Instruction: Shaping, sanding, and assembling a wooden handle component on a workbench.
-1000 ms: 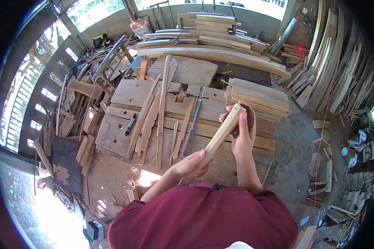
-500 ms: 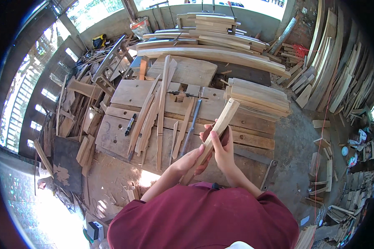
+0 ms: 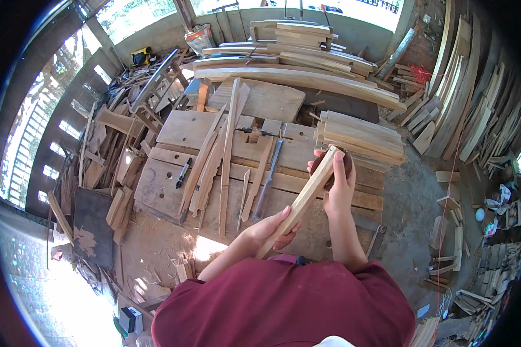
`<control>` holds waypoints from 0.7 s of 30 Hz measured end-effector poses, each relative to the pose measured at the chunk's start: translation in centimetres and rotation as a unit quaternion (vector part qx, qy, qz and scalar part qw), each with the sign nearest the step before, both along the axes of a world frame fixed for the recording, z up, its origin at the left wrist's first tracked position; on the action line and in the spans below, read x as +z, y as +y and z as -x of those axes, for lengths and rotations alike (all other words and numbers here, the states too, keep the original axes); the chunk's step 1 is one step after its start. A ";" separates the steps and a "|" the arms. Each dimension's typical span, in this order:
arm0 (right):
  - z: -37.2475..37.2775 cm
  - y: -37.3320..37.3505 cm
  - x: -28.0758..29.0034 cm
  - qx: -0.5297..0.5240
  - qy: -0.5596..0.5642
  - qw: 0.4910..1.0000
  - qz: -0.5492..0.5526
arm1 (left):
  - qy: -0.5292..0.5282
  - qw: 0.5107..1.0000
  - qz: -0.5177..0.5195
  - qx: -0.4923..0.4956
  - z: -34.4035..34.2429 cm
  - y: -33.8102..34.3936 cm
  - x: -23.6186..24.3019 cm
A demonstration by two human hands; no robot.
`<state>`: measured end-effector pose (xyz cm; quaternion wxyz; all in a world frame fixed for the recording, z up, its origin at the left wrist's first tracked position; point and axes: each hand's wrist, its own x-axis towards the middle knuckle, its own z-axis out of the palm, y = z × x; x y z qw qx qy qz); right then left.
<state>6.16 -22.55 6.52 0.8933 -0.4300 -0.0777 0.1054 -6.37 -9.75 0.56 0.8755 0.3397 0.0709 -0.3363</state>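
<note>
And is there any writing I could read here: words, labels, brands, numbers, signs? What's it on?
None can be read.
Red-and-white sack: any print is too small and blurred.
Black pen-like tool on the workbench: any marking is too small.
Black-and-white box: too small to tell.
Pale wooden bar in both hands: no writing shows.

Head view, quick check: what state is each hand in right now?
Left hand: closed around the lower part of the wooden bar.
Right hand: closed at the bar's upper end, holding a dark reddish-brown piece against it.
</note>
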 end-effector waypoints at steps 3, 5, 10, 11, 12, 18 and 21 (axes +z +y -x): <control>-0.4 0.1 0.5 -0.011 -0.002 1.000 0.003 | -0.003 1.000 -0.001 0.000 0.1 0.0 0.0; -0.4 0.3 0.4 -0.012 -0.010 1.000 0.007 | 0.006 1.000 -0.007 0.006 0.1 0.0 0.0; -0.2 0.7 -0.5 -0.015 -0.045 0.998 0.028 | 0.004 1.000 -0.021 0.013 0.4 0.0 0.1; -0.1 0.6 -0.4 -0.015 -0.045 0.998 0.028 | 0.007 0.999 -0.029 0.015 0.5 0.0 0.1; -0.1 0.6 -0.4 -0.018 -0.038 0.999 0.029 | 0.008 0.999 -0.028 0.015 0.5 -0.1 0.3; 0.0 0.1 -0.6 -0.002 -0.034 0.999 0.018 | 0.011 0.999 -0.042 0.019 0.5 -0.2 0.1; 0.2 0.0 -0.4 0.017 -0.035 0.999 0.010 | 0.001 0.999 -0.048 0.020 0.6 -0.1 0.1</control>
